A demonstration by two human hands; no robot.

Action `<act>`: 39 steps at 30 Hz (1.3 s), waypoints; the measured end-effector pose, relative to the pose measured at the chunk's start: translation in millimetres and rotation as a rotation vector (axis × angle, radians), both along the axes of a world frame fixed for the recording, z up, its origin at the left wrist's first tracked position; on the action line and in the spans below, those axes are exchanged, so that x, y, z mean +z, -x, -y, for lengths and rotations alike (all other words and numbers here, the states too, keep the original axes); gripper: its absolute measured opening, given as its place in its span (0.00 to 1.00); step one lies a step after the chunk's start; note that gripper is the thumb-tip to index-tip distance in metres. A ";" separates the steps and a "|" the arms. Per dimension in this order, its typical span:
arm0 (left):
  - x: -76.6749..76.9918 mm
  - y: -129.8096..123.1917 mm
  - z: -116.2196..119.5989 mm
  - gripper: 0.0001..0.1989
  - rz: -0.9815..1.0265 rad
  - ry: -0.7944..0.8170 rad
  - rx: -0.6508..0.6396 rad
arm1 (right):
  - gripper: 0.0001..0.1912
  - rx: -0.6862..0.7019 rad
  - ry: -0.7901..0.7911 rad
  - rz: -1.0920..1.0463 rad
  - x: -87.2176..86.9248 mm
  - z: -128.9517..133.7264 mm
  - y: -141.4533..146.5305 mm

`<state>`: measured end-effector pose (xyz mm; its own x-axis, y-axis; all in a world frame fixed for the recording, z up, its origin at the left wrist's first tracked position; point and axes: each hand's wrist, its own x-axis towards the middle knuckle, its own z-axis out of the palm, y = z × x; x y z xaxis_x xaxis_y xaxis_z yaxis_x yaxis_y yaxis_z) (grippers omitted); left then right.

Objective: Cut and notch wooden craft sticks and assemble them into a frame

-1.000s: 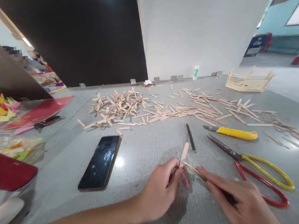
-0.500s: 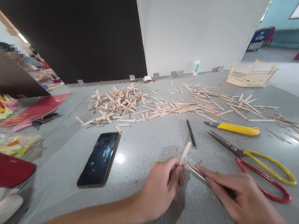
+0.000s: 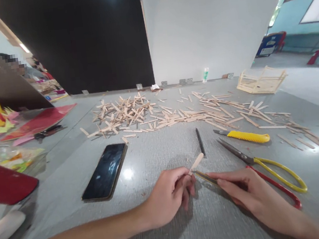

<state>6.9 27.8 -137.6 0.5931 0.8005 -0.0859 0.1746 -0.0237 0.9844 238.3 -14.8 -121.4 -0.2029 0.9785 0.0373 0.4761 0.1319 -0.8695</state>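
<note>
On the gray counter (image 3: pixel 63 185), red-and-yellow-handled scissors (image 3: pixel 248 159) lay beside the right hand (image 3: pixel 249 188) I ran from afar, the left hand (image 3: pixel 169 196) close opposite. My right grip pinched a slim knife-like tool (image 3: pixel 205 177), its tip at the wooden craft stick (image 3: pixel 197 161) that slanted up out of my pinching left grip.

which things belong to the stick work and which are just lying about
Likely in the job: stick in the left hand, slim tool in the right hand, loose sticks, perhaps yellow cutter and scissors
Probably lying about: phone, red sheet
</note>
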 end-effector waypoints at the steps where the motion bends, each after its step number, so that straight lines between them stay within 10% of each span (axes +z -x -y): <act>1: 0.0 0.0 -0.1 0.21 0.006 0.003 0.000 | 0.18 0.009 0.040 -0.008 1.1 -0.4 0.0; 14: -5.9 0.3 -0.6 0.20 0.023 0.054 -0.002 | 0.26 0.053 0.279 -0.040 2.1 -1.1 -6.4; 39: 0.9 -1.0 1.4 0.17 -0.038 0.049 0.034 | 0.20 0.059 -0.052 0.103 -15.9 13.8 6.3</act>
<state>7.9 26.4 -136.7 0.5615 0.8142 -0.1475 0.2116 0.0310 0.9769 232.0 -28.6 -137.3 -0.2657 0.9619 0.0640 0.5525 0.2064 -0.8075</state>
